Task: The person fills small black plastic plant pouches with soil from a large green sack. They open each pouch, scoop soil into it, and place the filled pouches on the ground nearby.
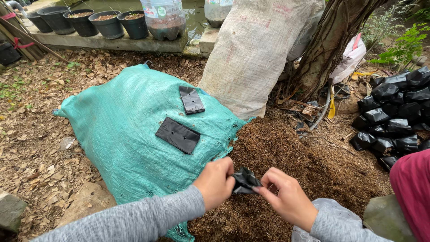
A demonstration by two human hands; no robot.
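Here, near centre: left hand (pixel 216 181) and right hand (pixel 286 197), both in grey sleeves, each with its grip closed on one small black plastic nursery bag (pixel 245 181), crumpled, held between them just above a heap of brown coir-like potting mix (pixel 286 152).

Left of the heap: a teal woven sack (pixel 121 130) lying on the ground, bearing two flat black nursery bags, one nearer (pixel 178 135), one farther (pixel 191 99), apart from each other.

Far centre: a white woven sack (pixel 255 49) standing against a tree trunk (pixel 331 45).

Right: a cluster of filled black nursery bags (pixel 389 116) on the ground.

Far left: a row of black pots (pixel 89 20) on a concrete ledge (pixel 112 42), a clear plastic bottle (pixel 163 18) beside them.

Near right edge: a red-clothed part of a person (pixel 412 192).

Ground at left: dry leaves (pixel 36 148).
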